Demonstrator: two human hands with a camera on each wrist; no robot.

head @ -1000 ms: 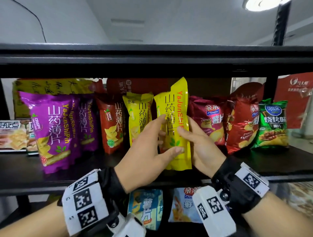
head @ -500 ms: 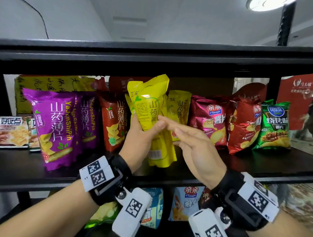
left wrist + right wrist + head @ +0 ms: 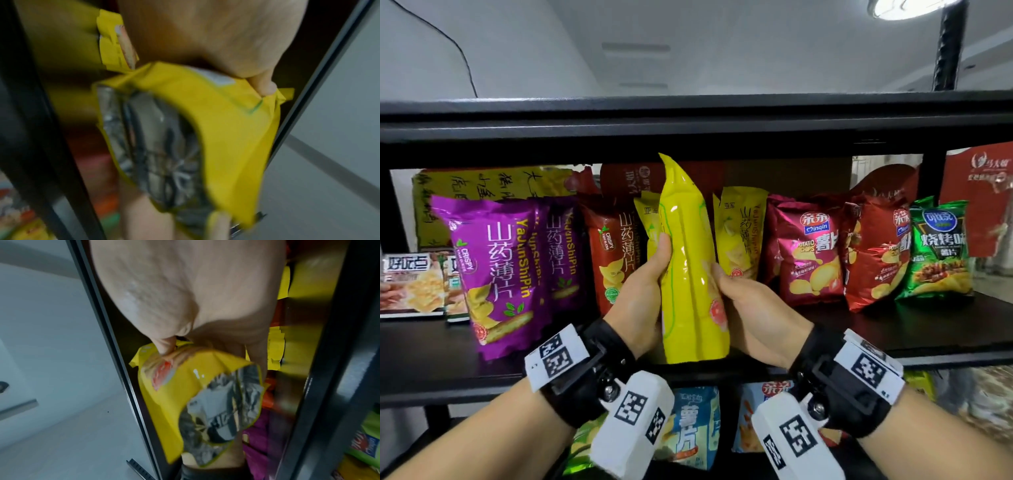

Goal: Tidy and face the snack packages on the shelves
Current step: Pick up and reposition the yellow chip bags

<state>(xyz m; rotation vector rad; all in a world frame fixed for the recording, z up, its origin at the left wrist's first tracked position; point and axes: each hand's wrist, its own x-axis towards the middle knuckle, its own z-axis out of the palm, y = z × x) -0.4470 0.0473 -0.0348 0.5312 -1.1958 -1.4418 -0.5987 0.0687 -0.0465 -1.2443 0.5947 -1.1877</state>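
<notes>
A yellow snack bag (image 3: 690,274) stands edge-on at the front of the black shelf (image 3: 945,329), held upright between both hands. My left hand (image 3: 645,287) grips its left side, thumb on the front. My right hand (image 3: 743,301) grips its right side, fingers behind it. Both wrist views show the yellow bag (image 3: 230,129) (image 3: 176,395) from below with its silver bottom fold. Two more yellow bags (image 3: 743,229) stand behind it. Purple bags (image 3: 500,270) stand to the left.
An orange-red bag (image 3: 616,246), two dark red chip bags (image 3: 808,250) and a green bag (image 3: 938,250) line the same shelf. Cracker boxes (image 3: 410,284) sit at far left. The upper shelf board (image 3: 688,126) hangs close above. Blue bags (image 3: 691,428) lie on the shelf below.
The yellow bag has turned from back-facing to edge-on. My right hand, open and reaching half a second ago, now grips its right side. My left hand shifted lower on it.
</notes>
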